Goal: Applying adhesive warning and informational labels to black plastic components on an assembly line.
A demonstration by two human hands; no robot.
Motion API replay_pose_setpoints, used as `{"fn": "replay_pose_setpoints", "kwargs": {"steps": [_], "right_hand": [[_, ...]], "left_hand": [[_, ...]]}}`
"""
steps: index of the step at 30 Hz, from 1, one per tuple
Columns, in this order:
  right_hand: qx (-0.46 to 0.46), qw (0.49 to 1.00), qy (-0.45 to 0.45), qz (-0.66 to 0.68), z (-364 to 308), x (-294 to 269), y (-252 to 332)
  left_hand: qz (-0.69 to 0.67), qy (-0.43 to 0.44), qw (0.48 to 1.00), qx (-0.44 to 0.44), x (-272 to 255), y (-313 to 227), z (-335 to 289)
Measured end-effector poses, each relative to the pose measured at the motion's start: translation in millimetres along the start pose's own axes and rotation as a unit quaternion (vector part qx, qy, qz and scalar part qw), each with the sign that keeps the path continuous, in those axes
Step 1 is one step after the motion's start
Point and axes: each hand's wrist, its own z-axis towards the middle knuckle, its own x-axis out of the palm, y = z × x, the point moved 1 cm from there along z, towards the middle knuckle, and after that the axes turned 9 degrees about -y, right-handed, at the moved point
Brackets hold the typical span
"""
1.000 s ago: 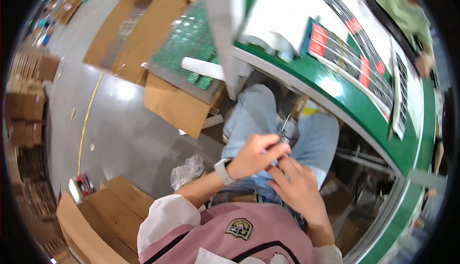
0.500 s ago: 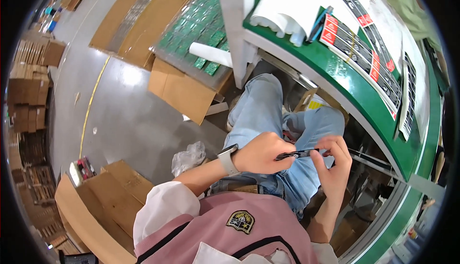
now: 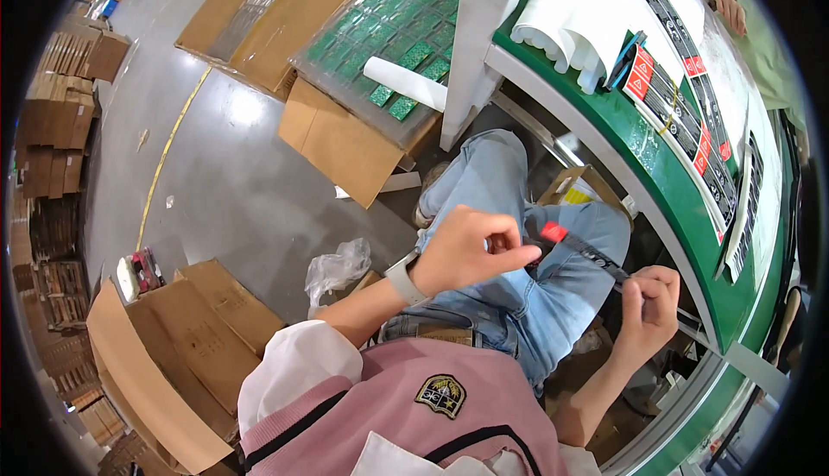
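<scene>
A narrow black printed strip with a red end (image 3: 592,254) hangs over my jeans, slanting up to the left from my right hand (image 3: 651,305). That hand pinches the strip's lower end between thumb and curled fingers. My left hand (image 3: 473,252), with a watch band on the wrist, is a short way left of the red end and apart from it. Its fingers are curled in with the thumb against them; whether anything small sits in that pinch is hidden. Similar black and red strips (image 3: 682,122) lie on the green-edged workbench (image 3: 643,161) to the right.
White rolled sheets (image 3: 566,23) and a blue pen-like tool (image 3: 623,60) lie on the bench. Beyond my knees, a tray of green circuit boards (image 3: 380,36) carries a white roll (image 3: 404,83). An open cardboard box (image 3: 186,325) stands at left. Another person's hand (image 3: 732,12) shows at far right.
My hands have moved apart, the right one outward to the right with the strip. The left has let go of the strip, whose red end now shows. The view has shifted slightly.
</scene>
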Motion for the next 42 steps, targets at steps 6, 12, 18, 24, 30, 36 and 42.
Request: {"fn": "replay_pose_setpoints", "kwargs": {"steps": [6,12,18,24,30,36,42], "right_hand": [[0.015,0.997,-0.021,-0.069,2,-15,-6],[-0.085,0.987,0.07,-0.12,5,9,5],[-0.056,0.986,0.02,-0.153,-18,-34,-20],[-0.065,0.96,-0.137,-0.235,-46,-105,-26],[0.087,0.74,-0.472,-0.472,-136,-298,-45],[0.386,0.247,-0.445,-0.769,-408,-464,-21],[0.588,0.191,-0.384,-0.686,-609,-489,13]], "left_hand": [[-0.371,0.21,0.887,0.177,12,-84,0],[-0.551,0.594,0.573,0.124,56,-139,7],[-0.575,0.528,0.622,0.065,77,-102,-12],[-0.612,0.653,0.446,0.019,119,-133,-21],[-0.614,0.657,0.42,-0.121,131,-134,-33],[-0.667,0.531,0.446,-0.273,154,-138,-13],[-0.629,0.347,0.575,-0.392,188,-85,19]]}}
